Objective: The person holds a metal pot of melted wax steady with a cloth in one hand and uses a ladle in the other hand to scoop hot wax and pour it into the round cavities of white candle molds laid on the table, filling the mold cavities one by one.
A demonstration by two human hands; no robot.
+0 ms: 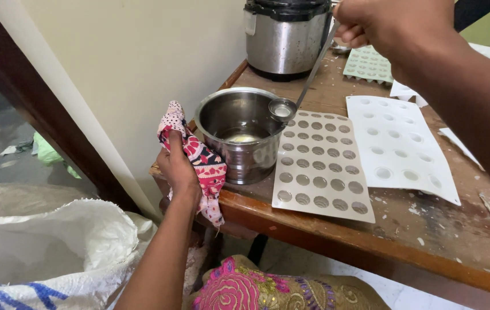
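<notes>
Worn wooden table [428, 241] against a cream wall, spattered with white flecks. Centre of frame: steel pot [244, 135] near the table's front corner, a little pale melted stuff at the bottom. Left hand [177, 166] at centre left, clamped round a red patterned cloth [199, 161] pressed against the pot's side. Right hand [385, 23] at top right, closed on the handle of a small steel ladle [283, 109], its cup holding some white liquid and hovering over the pot's right rim. Just right of the pot, touching it: beige silicone mould [322, 166] with round cavities, looking filled. Further right, a white mould [400, 146], cavities seemingly empty. Electric cooker [285, 37] at top centre. Looks like mid-scoop, heading for mould filling; steady level carry needed next, no drips.
</notes>
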